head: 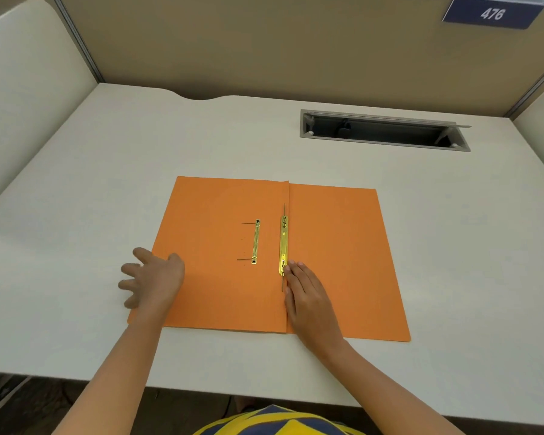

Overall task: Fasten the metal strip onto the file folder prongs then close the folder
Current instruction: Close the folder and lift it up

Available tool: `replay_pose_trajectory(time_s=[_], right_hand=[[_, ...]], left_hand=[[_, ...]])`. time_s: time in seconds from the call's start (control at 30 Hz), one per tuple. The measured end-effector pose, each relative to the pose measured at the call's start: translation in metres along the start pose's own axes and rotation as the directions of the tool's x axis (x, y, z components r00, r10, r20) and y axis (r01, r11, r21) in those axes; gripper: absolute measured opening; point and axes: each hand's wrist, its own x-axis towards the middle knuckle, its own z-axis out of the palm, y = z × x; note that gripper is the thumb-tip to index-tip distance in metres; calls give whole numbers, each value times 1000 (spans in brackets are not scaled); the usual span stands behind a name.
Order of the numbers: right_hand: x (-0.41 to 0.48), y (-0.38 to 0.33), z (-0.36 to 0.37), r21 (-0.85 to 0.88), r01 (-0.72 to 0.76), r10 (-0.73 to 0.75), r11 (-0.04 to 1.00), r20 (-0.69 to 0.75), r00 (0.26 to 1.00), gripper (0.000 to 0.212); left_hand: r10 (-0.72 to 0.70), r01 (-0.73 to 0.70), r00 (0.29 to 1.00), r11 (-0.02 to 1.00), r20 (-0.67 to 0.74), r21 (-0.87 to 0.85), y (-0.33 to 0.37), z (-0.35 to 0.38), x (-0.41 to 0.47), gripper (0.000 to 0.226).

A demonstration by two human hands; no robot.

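An orange file folder [336, 246] lies open and flat on the white desk. On its left leaf a brass prong base [255, 242] holds two thin prongs bent flat, pointing left. A longer brass metal strip [283, 245] lies along the centre fold. My right hand [308, 296] rests flat beside the fold, fingertips touching the strip's near end. My left hand [153, 277] lies spread across the folder's left edge, fingers apart, holding nothing.
The white desk [107, 171] has a recessed grey cable slot [383, 130] at the back right. Beige partition walls close off the back and both sides. A blue number plate [490, 13] hangs on the wall at the top right.
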Motion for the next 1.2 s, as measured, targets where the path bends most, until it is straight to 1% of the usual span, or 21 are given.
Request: replay_pose_trajectory(time_s=[0.03, 0.1, 0.17, 0.23, 0.27, 0.33, 0.4, 0.5, 0.63, 0.73, 0.83, 0.93, 1.1, 1.13, 1.17, 1.2], right_hand=[[0, 0, 0, 5, -2, 2, 1000, 4, 1000, 39], [0, 1, 1, 12, -10, 10, 1000, 10, 1000, 40], [-1, 2, 1, 20, -14, 14, 1000, 17, 1000, 40], [0, 2, 1, 32, -16, 15, 999, 19, 1000, 39], [0, 3, 1, 35, -16, 15, 999, 18, 1000, 39], [0, 3, 1, 45, -19, 18, 999, 25, 1000, 39], [-1, 3, 1, 58, -22, 20, 998, 34, 999, 40], [-1, 5, 1, 67, -21, 18, 997, 43, 999, 40], [-2, 5, 1, 75, -19, 16, 997, 46, 999, 41], [-2, 6, 1, 77, -22, 18, 997, 53, 998, 41], [-1, 6, 1, 85, -28, 23, 996, 50, 998, 41], [-1, 6, 3, 98, -45, 43, 994, 29, 999, 41], [-2, 8, 5, 95, -72, 73, 993, -5, 997, 40], [-1, 9, 5, 93, -70, 71, 993, -10, 997, 40], [-1, 9, 4, 92, -67, 68, 993, -13, 998, 40], [-1, 9, 4, 93, -64, 65, 994, -14, 998, 40]], left_hand=[[2, -3, 1000, 1000, 19, 22, -2, 3, -4, 51], [-29, 26, 998, 999, 50, 43, -9, 7, -10, 60], [-110, 108, 991, 994, 74, 26, -14, 10, -15, 72], [-185, 193, 978, 979, 97, -71, -17, 11, -22, 79], [-205, 219, 974, 962, 98, -164, -18, 11, -26, 78], [-243, 262, 965, 878, 99, -400, -20, 9, -34, 75], [-281, 296, 952, 735, 123, -610, -22, 7, -42, 72], [-337, 312, 932, 552, 135, -773, -24, 6, -48, 63], [-383, 339, 906, 399, 181, -852, -25, 0, -49, 47], [-381, 348, 895, 267, 233, -899, -27, -9, -50, 31], [-366, 352, 892, 197, 264, -915, -32, -18, -54, 25], [-368, 348, 887, 133, 280, -928, -37, -25, -56, 26], [-338, 329, 905, 168, 260, -929, -51, -22, -48, 36], [-322, 326, 909, 154, 264, -933, -53, -22, -47, 41], [-297, 326, 913, 116, 281, -938, -54, -24, -46, 44], [-256, 328, 917, 51, 305, -943, -55, -25, -45, 44]])
